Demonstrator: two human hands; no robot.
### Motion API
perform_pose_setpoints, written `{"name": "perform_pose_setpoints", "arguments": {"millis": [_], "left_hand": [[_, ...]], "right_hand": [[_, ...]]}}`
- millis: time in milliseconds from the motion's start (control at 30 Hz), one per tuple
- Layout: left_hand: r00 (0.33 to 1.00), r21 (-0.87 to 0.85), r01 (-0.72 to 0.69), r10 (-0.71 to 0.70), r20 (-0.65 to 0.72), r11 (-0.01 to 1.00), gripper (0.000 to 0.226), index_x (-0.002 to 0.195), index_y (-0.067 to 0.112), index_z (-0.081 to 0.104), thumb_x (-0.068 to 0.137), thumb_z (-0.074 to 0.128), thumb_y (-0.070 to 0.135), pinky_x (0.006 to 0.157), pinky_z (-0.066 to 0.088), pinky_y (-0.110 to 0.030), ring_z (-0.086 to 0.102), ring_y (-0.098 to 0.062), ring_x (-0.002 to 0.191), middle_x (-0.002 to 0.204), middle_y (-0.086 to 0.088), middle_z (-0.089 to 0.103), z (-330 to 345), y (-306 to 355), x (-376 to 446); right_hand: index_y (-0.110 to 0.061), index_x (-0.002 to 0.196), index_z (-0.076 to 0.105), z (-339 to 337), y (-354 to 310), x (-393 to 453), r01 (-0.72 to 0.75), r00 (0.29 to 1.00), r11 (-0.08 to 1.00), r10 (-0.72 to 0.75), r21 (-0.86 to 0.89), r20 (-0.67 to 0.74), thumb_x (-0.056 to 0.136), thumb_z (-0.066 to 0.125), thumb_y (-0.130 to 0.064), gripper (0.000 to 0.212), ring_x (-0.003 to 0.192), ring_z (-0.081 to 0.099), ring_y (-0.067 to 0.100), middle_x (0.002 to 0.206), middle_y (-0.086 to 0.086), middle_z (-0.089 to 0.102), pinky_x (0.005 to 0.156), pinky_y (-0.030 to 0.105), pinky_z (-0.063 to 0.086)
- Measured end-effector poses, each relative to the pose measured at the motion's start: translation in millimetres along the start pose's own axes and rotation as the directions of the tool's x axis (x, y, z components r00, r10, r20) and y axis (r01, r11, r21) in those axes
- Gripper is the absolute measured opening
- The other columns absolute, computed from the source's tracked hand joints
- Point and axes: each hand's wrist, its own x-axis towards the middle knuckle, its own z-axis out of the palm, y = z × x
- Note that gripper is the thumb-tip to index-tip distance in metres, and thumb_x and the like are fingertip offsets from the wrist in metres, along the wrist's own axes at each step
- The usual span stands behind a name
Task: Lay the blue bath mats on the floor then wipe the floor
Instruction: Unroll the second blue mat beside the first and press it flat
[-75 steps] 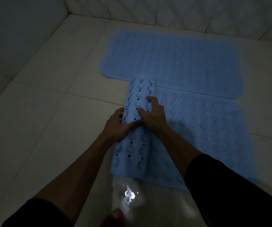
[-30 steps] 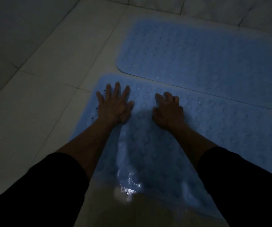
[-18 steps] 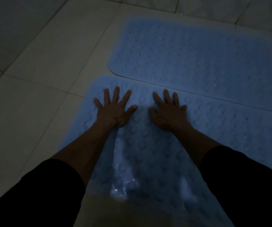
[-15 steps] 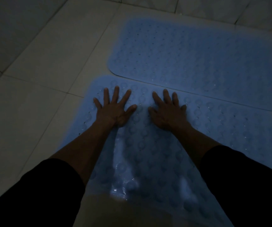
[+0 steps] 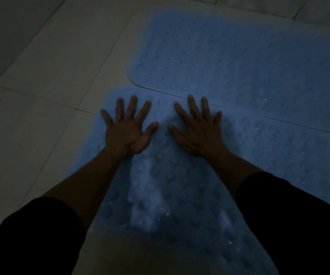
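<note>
Two blue bath mats lie side by side on the pale tiled floor (image 5: 51, 62) in dim light. The far mat (image 5: 239, 62) is flat, dotted with small holes. The near mat (image 5: 170, 185) is unrolled, its suction cups facing up, and its far edge meets the far mat's near edge. My left hand (image 5: 127, 130) presses flat on the near mat's far left part with fingers spread. Beside it, my right hand (image 5: 197, 130) presses the same mat, also with fingers spread. Both forearms reach over the mat from dark sleeves.
Bare floor tiles with grout lines stretch to the left and front (image 5: 21, 155). A wall base (image 5: 279, 6) runs along the top edge beyond the far mat. A dark wall (image 5: 5, 26) closes the upper left corner.
The rolled part of the near mat has been unrolled flat. Both hands went from gripping the roll to pressing flat, and the right hand's fingers straightened and spread.
</note>
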Motion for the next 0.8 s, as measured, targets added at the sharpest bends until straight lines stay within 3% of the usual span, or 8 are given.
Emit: {"name": "perform_pose_setpoints", "arguments": {"millis": [233, 433, 500, 600, 633, 700, 800], "left_hand": [[0.999, 0.011, 0.012, -0.011, -0.047, 1.0, 0.069, 0.154, 0.053, -0.009, 0.094, 0.013, 0.078, 0.115, -0.007, -0.072, -0.02, -0.029, 0.153, 0.168, 0.01, -0.013, 6, -3, 2], [0.999, 0.03, 0.021, -0.02, -0.03, 0.999, 0.07, 0.156, 0.052, -0.004, 0.094, 0.016, 0.079, 0.116, -0.001, -0.072, -0.015, -0.029, 0.154, 0.169, 0.01, -0.009, 2, -1, 4], [1.0, 0.046, 0.005, -0.003, -0.028, 0.999, 0.07, 0.157, 0.05, 0.004, 0.094, 0.019, 0.077, 0.114, 0.009, -0.071, 0.0, -0.033, 0.155, 0.169, 0.005, 0.004, -2, -4, 9], [0.99, 0.024, 0.027, -0.023, -0.139, 0.999, 0.074, 0.158, 0.039, 0.022, 0.093, 0.026, 0.074, 0.108, 0.028, -0.056, 0.035, -0.036, 0.137, 0.155, -0.007, 0.034, -14, -10, 37], [0.986, 0.001, 0.033, -0.032, -0.162, 0.999, 0.075, 0.158, 0.037, 0.022, 0.093, 0.03, 0.073, 0.109, 0.027, -0.055, 0.035, -0.036, 0.137, 0.156, -0.009, 0.033, -17, -13, 49], [0.99, -0.011, 0.034, -0.035, -0.136, 0.999, 0.078, 0.16, 0.037, 0.012, 0.094, 0.031, 0.073, 0.117, 0.015, -0.061, 0.015, -0.035, 0.151, 0.168, -0.005, 0.012, -18, -18, 69], [0.998, 0.013, 0.007, -0.006, -0.065, 1.0, 0.082, 0.161, 0.034, -0.002, 0.095, 0.02, 0.077, 0.117, -0.001, -0.07, -0.007, -0.024, 0.156, 0.169, 0.005, -0.006, -12, -23, 79]], "right_hand": [[-0.048, 0.152, -0.005, 16, -9, 10, -0.044, 0.999, 0.999, 0.045, 0.003, -0.021, 0.088, 0.019, -0.078, 0.075, 0.151, -0.014, 0.03, 0.165, -0.007, -0.01, 0.11, 0.073, -0.005], [-0.046, 0.154, -0.001, 0, -5, 54, 0.066, 0.997, 0.998, -0.066, -0.01, -0.043, 0.088, 0.022, -0.079, 0.077, 0.152, -0.009, 0.027, 0.166, -0.007, -0.007, 0.111, 0.073, 0.001], [-0.047, 0.154, 0.002, 4, -5, 61, 0.084, 0.995, 0.996, -0.085, -0.037, -0.042, 0.087, 0.022, -0.079, 0.076, 0.153, -0.006, 0.026, 0.166, -0.009, -0.003, 0.11, 0.074, 0.003], [-0.047, 0.154, 0.007, 7, -4, 60, 0.078, 0.995, 0.996, -0.081, -0.048, -0.064, 0.087, 0.024, -0.08, 0.076, 0.153, -0.002, 0.026, 0.166, -0.009, 0.002, 0.111, 0.073, 0.004], [-0.047, 0.154, 0.007, 6, -3, 60, 0.075, 0.995, 0.996, -0.078, -0.048, -0.066, 0.088, 0.024, -0.08, 0.076, 0.153, -0.003, 0.026, 0.166, -0.009, 0.002, 0.111, 0.072, 0.004], [-0.047, 0.154, 0.006, 5, -3, 61, 0.076, 0.995, 0.996, -0.078, -0.045, -0.063, 0.088, 0.024, -0.08, 0.076, 0.153, -0.005, 0.025, 0.166, -0.009, 0.0, 0.111, 0.072, 0.005], [-0.047, 0.154, 0.005, 4, -5, 62, 0.071, 0.996, 0.996, -0.073, -0.052, -0.049, 0.087, 0.023, -0.08, 0.077, 0.153, -0.007, 0.025, 0.166, -0.008, -0.002, 0.111, 0.072, 0.006]]}}
